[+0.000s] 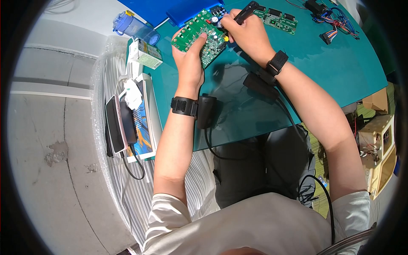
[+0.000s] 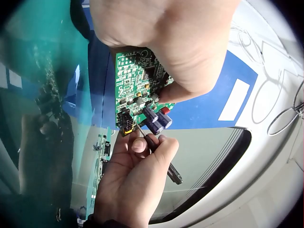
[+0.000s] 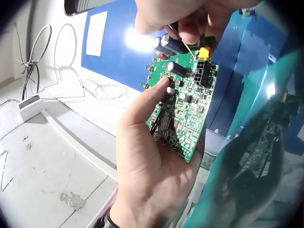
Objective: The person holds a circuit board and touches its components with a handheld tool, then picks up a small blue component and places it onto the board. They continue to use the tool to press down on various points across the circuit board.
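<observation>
My left hand [image 1: 189, 70] holds a green circuit board [image 1: 187, 39] over the table, its thumb lying across the component side. In the right hand [image 1: 251, 37] is a slim screwdriver [image 1: 247, 12] with a dark handle, pinched between thumb and fingers. Its thin metal shaft [image 3: 189, 48] points at the board's corner, the tip right by a black multi-pin connector [image 3: 203, 73] and a yellow connector [image 3: 205, 52]. Fingers of the right hand are at the board's edge behind the yellow connector. Dark cylindrical capacitors [image 3: 177, 69] stand close to the shaft.
A second green board [image 1: 278, 21] lies beyond the right hand, with bundled wires [image 1: 340, 24] farther right. At the left stand a clear blue bottle [image 1: 138, 29] and a small carton [image 1: 146, 54]. A phone [image 1: 115, 123] sits left of the green table [image 1: 314, 87].
</observation>
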A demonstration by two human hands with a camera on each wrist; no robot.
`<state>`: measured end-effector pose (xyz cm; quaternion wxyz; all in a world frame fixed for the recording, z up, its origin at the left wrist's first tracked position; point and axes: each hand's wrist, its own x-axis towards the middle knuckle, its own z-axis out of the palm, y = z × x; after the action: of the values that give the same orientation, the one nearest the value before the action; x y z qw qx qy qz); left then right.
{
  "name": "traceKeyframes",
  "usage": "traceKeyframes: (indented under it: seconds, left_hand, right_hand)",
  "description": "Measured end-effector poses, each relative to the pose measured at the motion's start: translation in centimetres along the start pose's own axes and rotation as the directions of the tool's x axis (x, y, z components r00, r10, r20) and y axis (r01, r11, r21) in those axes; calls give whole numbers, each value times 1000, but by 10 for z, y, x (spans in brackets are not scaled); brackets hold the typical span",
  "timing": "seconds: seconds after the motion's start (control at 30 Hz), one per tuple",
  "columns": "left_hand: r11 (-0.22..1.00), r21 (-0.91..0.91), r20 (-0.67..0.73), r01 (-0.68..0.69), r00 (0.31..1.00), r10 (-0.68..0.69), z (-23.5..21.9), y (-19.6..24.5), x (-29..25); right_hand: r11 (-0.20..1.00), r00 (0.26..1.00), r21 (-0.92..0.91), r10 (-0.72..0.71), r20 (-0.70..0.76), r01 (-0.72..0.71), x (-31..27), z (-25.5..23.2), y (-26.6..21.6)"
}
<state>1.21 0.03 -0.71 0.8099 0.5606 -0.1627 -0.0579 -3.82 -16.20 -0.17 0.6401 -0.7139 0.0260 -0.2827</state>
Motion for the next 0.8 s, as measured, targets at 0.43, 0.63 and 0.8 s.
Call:
traceKeyframes:
  seconds: [0.43, 0.63, 0.8]
  left_hand:
    - [1000, 5, -1, 11, 1000, -11, 0, 0, 0]
    - [999, 17, -34, -30, 999, 31, 5, 0, -2]
    - [1000, 10, -35, -2, 999, 2, 5, 2, -2]
  right_hand:
    - [999, 1000, -17, -30, -9, 30, 1, 0, 6]
    - [999, 999, -25, -31, -9, 31, 0, -1, 4]
    - [1000, 1000, -5, -7, -1, 7, -1, 0, 1]
